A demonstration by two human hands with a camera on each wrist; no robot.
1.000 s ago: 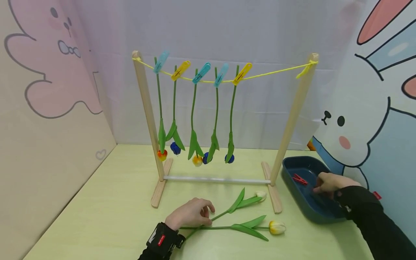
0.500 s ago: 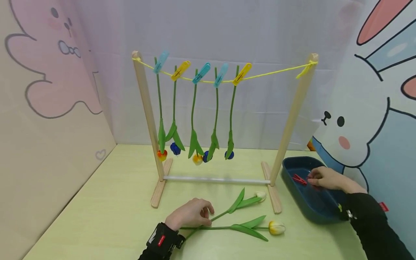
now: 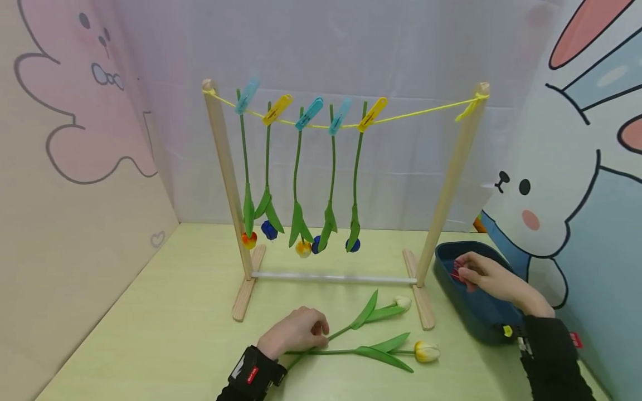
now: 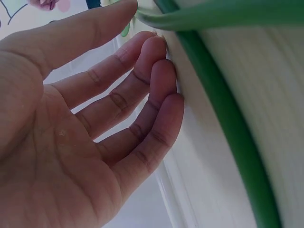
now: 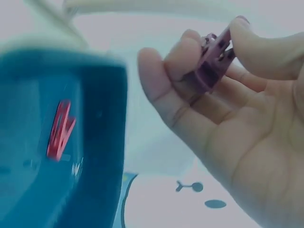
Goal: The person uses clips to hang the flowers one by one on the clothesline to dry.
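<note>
My right hand (image 3: 489, 278) is over the near-left part of the dark blue tray (image 3: 476, 317), pinching a dark reddish clothespin (image 5: 213, 64) between thumb and fingers. A second, red clothespin (image 5: 60, 130) lies inside the tray. On the table, my left hand (image 3: 296, 332) rests beside the stems of two artificial tulips. Its fingers are loosely bent and the palm holds nothing in the left wrist view, where a green stem (image 4: 223, 109) runs past the fingertips. One white tulip (image 3: 402, 303) lies farther back; a yellow-white tulip (image 3: 427, 352) lies nearer, their stems crossing by the hand.
A wooden frame (image 3: 453, 189) stands behind the hands, with a yellow string (image 3: 426, 110) tied between its posts. Several tulips hang head-down from it, held by blue and yellow clothespins (image 3: 373, 114). A white bar (image 3: 331, 277) joins the frame's feet.
My right hand has moved left and up within the tray, now showing a clothespin in its fingers and covering part of the red one. The left hand has stayed nearly still.
</note>
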